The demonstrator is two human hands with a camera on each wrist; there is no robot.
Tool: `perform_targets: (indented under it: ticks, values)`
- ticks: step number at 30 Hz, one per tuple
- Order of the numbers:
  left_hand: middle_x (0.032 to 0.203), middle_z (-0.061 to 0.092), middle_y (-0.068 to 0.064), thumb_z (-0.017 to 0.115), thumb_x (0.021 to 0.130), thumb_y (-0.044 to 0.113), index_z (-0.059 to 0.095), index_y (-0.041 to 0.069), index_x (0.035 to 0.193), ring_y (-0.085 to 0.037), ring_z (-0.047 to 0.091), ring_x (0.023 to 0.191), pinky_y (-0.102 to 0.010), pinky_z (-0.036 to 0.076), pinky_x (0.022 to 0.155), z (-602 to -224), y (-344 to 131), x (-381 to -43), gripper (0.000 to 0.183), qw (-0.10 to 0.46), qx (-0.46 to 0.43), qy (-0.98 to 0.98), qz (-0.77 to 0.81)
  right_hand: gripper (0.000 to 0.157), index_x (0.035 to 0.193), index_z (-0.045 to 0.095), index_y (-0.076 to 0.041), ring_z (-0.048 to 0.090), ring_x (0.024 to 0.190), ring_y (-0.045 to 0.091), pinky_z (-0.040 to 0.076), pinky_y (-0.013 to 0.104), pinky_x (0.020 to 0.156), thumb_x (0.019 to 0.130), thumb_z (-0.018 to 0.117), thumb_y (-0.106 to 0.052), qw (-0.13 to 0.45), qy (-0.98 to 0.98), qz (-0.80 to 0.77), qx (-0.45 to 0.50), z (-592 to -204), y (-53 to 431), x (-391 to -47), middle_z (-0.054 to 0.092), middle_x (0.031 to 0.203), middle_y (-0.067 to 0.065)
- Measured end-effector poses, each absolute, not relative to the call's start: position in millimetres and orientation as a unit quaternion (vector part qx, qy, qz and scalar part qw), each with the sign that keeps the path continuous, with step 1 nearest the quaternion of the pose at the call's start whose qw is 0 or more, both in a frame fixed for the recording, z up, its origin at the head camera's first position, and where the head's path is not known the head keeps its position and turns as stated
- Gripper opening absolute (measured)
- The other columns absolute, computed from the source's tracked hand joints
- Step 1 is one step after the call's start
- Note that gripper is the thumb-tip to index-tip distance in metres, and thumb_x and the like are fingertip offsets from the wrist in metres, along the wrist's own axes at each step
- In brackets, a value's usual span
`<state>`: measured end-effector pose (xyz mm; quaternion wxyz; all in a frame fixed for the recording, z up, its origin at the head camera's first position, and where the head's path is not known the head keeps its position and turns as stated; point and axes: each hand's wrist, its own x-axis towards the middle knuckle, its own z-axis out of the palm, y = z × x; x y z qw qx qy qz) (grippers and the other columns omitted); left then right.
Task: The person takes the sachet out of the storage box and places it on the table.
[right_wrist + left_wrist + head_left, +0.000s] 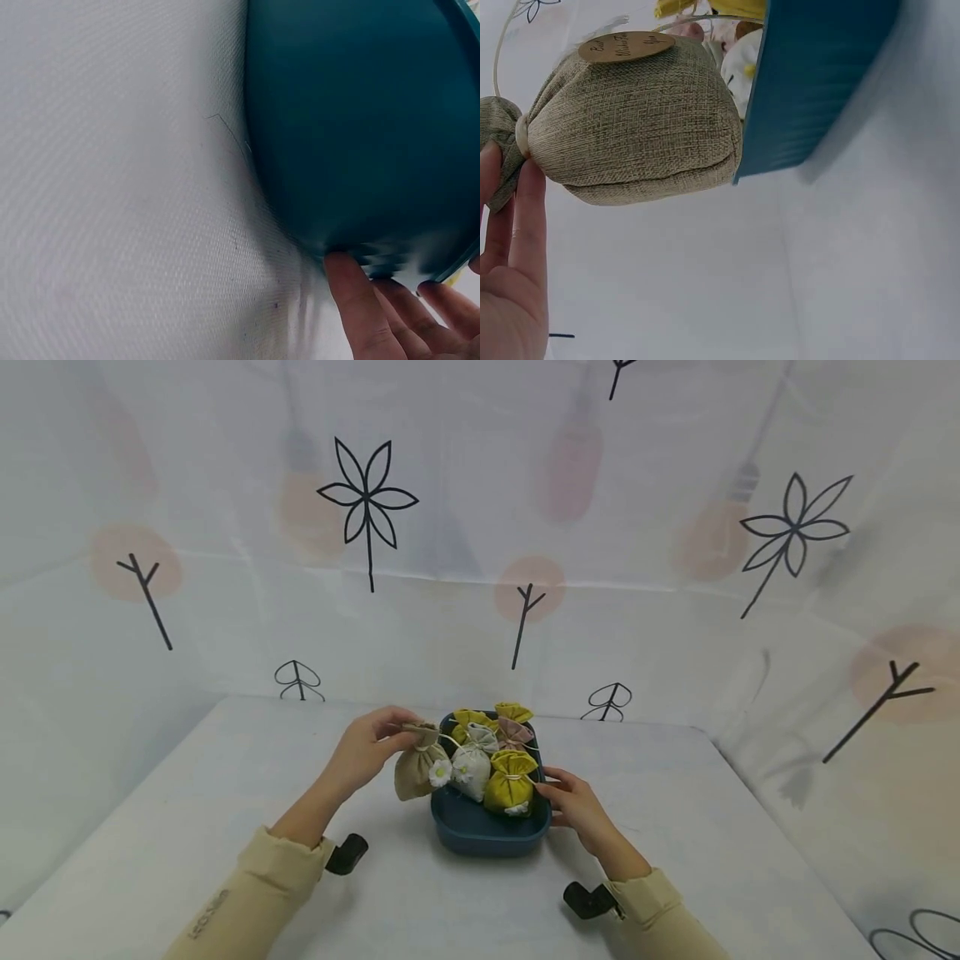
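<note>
Your left hand [367,752] pinches the brown bag [416,775] at its neck, beside the blue tub's left edge. Your right hand [579,808], fingers loosely straight, touches the blue tub [491,842] on its right.

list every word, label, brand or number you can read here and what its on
"Best Wishes For": on the oval brown tag at the tan pouch; the short last word is too blurred to be sure of.
Lettering on the left sleeve: too small and blurred to read.
No other words or numbers can be made out.
</note>
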<state>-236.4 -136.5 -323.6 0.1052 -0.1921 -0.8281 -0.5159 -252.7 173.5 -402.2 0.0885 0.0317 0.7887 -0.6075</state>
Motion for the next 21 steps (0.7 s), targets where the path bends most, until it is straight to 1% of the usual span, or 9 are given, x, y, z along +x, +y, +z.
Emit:
perform_targets:
  ticks: [14,21]
  values:
    - [0.107,0.065,-0.008,0.061,0.091,0.013,0.063,0.008,0.110,-0.024,0.061,0.099,-0.046,0.046,0.085,-316.4,-164.9,-245.7,0.020,0.121,-0.169,-0.842,-0.497,0.046,0.136,0.042,-0.002,0.057,0.100,0.031,0.054,0.039,0.073,0.095,0.054,-0.017,0.087,0.788,-0.608,0.034,-399.4,171.2,-250.3,0.048,0.128,0.027]
    - [0.108,0.063,-0.011,0.060,0.091,0.010,0.062,0.006,0.111,-0.027,0.061,0.100,-0.047,0.046,0.086,-316.7,-176.6,-254.8,0.020,0.122,-0.167,-0.844,-0.494,0.047,0.135,0.042,0.000,0.057,0.101,0.032,0.053,0.040,0.073,0.095,0.055,-0.019,0.086,0.788,-0.608,0.029,-400.1,172.4,-249.8,0.048,0.128,0.028]
